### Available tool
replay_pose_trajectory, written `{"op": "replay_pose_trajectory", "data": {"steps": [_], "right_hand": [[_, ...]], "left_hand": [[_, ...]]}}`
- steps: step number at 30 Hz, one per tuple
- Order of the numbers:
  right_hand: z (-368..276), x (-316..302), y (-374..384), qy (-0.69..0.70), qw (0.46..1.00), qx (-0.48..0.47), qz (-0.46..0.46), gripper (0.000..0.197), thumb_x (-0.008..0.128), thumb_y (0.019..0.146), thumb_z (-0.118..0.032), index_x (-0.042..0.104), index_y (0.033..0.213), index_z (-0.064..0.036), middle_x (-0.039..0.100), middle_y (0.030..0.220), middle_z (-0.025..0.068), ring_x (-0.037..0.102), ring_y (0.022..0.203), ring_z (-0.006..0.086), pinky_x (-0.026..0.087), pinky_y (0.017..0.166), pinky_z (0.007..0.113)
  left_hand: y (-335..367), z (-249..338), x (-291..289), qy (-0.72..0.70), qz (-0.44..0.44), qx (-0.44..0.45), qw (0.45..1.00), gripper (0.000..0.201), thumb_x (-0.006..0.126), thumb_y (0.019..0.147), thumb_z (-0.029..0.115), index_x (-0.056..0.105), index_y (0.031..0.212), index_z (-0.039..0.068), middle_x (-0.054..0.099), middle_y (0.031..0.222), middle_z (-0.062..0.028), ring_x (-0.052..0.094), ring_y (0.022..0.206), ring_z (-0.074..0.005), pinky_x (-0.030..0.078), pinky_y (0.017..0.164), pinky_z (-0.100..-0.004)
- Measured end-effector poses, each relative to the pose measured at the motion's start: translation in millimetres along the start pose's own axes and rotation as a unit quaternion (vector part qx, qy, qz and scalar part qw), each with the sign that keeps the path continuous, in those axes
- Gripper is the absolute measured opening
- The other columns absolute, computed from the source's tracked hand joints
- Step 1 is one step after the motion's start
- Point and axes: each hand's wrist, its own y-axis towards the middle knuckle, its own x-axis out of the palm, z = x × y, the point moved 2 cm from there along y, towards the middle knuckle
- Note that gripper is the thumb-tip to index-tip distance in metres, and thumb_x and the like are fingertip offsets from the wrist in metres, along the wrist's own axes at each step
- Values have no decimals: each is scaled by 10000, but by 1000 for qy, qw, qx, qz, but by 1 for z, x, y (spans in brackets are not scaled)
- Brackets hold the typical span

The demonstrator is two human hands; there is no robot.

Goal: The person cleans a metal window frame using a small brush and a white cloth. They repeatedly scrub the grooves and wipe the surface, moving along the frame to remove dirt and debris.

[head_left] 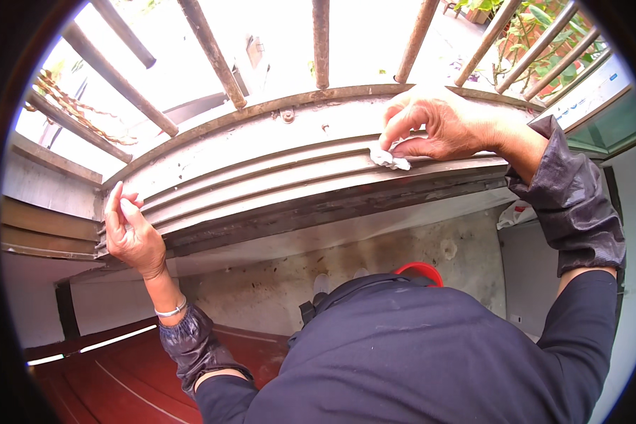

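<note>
My right hand (pixel 442 127) pinches a small crumpled white cloth (pixel 390 160) between thumb and fingers. The cloth, which could also be tissue, touches the grooved metal window track (pixel 283 180) right of its middle. At the track's left end is my left hand (pixel 134 233), raised with its fingers loosely extended and nothing visible in them. It is close to the corner of the frame; whether it touches the metal I cannot tell. Dark sleeve covers are on both forearms, and a bracelet (pixel 171 311) circles the left wrist.
Rusty upright bars (pixel 321 42) stand beyond the sill (pixel 254 141), with plants outside at right. Below are a stained floor (pixel 261 283), a red bucket (pixel 420 271) partly hidden by my body, and a dark red surface (pixel 120 381) at lower left. A green-tinted glass pane (pixel 608 131) is at far right.
</note>
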Motion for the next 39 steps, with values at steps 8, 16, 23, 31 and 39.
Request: {"op": "replay_pose_trajectory", "data": {"steps": [8,16,23,31,39], "right_hand": [[-1,0,3,-140,987,-66,-37,209,623,794,-129,676,996,-138,606,901,80,589,844,262,475,745,360],[-2,2,11,-202,971,-106,-69,259,611,737,-33,641,972,-137,578,931,79,580,787,287,475,680,361],[12,-2,-5,-135,987,-86,17,144,585,783,-138,606,885,-39,580,774,122,582,708,302,468,643,356],[22,-16,46,-241,939,190,158,212,568,862,-210,642,903,-16,606,720,106,558,636,202,458,622,311],[15,-46,-37,-115,958,204,164,193,668,773,-191,672,832,-7,625,656,86,571,605,143,463,587,284]], "left_hand": [[-1,-1,2,-27,-4,-13,1000,207,480,879,1,632,1018,24,623,769,-45,579,653,-106,472,605,-237],[-2,-4,2,-33,-7,-25,999,208,477,887,4,634,1022,19,622,763,-44,576,654,-99,469,607,-228],[-3,-2,0,-26,-2,-31,999,206,475,894,15,634,1025,13,626,768,-49,572,650,-97,467,611,-228],[-3,-2,-2,-40,10,3,999,214,469,883,-20,625,1029,-14,638,773,-69,576,630,-120,470,591,-240],[-5,1,0,-37,-7,59,998,207,469,880,-44,624,1018,-40,630,760,-107,576,620,-161,469,591,-275]]}}
